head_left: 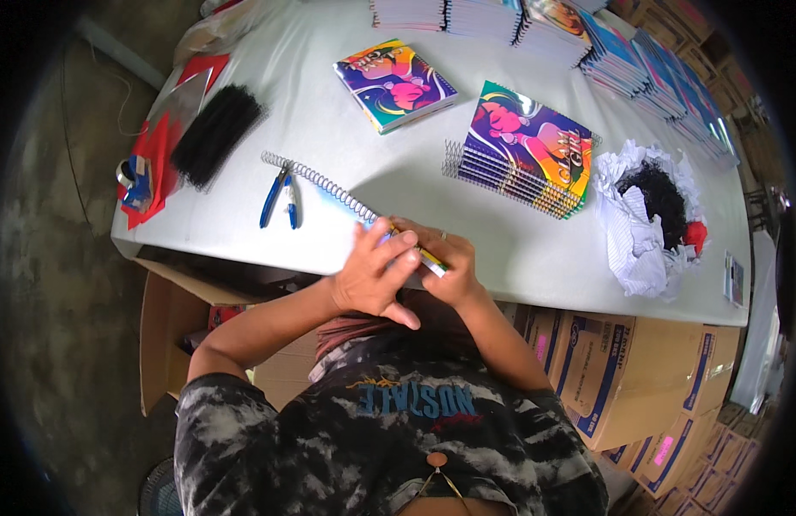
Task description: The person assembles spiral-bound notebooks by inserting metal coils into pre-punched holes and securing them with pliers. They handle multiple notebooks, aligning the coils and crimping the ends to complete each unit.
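My right hand [449, 262] grips a notebook [432, 263], seen nearly edge-on and mostly hidden by my hands. A long silvery spiral binding coil [333, 187] runs from the notebook's edge up to the left across the table. My left hand [376, 271] lies over the coil's near end with its fingers spread and thumb apart, partly overlapping my right hand. Whether its fingertips press on the coil I cannot tell. Left of the coil, touching its far part, lie blue-handled cutting pliers [282, 198].
Colourful notebooks with coils sticking out [527, 146] form a stack to the right; another notebook pile [395, 84] stands farther back. Black coils [217, 133] and red plastic [161, 163] lie left. Crumpled paper [626, 232] holds black scraps. Cardboard boxes [621, 370] stand below the table [329, 258].
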